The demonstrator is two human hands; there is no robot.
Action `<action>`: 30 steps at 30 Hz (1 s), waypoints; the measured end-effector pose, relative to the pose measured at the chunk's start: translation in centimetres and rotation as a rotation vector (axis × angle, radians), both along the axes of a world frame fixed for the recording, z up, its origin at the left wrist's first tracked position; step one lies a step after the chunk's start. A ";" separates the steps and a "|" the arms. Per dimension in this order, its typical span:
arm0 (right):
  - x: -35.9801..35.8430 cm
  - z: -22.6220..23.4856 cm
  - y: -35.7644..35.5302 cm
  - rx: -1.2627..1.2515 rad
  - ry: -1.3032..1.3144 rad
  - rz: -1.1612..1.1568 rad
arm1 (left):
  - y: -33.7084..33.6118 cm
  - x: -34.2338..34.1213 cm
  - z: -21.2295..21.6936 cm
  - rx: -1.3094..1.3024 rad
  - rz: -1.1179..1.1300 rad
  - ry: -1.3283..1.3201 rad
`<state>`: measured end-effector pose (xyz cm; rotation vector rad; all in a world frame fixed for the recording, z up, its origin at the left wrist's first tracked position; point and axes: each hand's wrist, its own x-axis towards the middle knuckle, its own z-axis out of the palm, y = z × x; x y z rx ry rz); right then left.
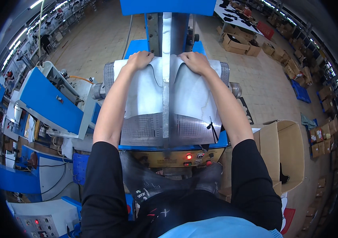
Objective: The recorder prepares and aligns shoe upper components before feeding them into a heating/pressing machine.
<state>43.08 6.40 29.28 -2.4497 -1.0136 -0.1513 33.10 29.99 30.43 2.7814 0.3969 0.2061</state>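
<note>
A white, slightly wrinkled sheet of material [143, 97] drapes over a curved metal plate [143, 133] marked with grid lines. At the sheet's far edge, my left hand [140, 60] is closed on it left of the upright metal bar [166, 87]. My right hand [195, 62] grips the same edge on the bar's right side. The fingertips of both hands are partly hidden. Beside each hand the material bends up in a curved fold. A thin black cord [212, 127] is at the plate's right near corner. The bar hides the middle of the sheet.
The blue machine head [169, 6] stands above and beyond the plate. A yellowish control panel [165, 159] with lit red buttons sits below it. Another blue and white machine [52, 101] is to the left. An open cardboard box [270, 152] stands at right.
</note>
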 end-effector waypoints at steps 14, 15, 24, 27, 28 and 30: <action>-3.2 -0.4 0.5 0.115 -0.259 -0.032 | -2.3 -0.6 -0.7 0.078 -0.025 -0.118; -3.6 -0.3 0.6 0.149 -0.309 -0.024 | -2.3 -0.6 -0.7 0.108 -0.037 -0.142; -6.1 -4.2 -0.3 0.363 -0.612 0.054 | -4.3 -3.1 -3.3 0.178 -0.135 -0.503; -8.3 -5.8 -1.2 0.361 -0.643 0.066 | -5.2 -4.9 -4.9 0.273 -0.187 -0.757; -9.1 -6.3 -1.7 0.359 -0.642 0.065 | -5.7 -5.7 -5.3 0.347 -0.181 -0.823; -10.7 -7.4 -2.7 0.299 -0.618 0.111 | -6.4 -7.3 -6.5 0.356 -0.179 -0.788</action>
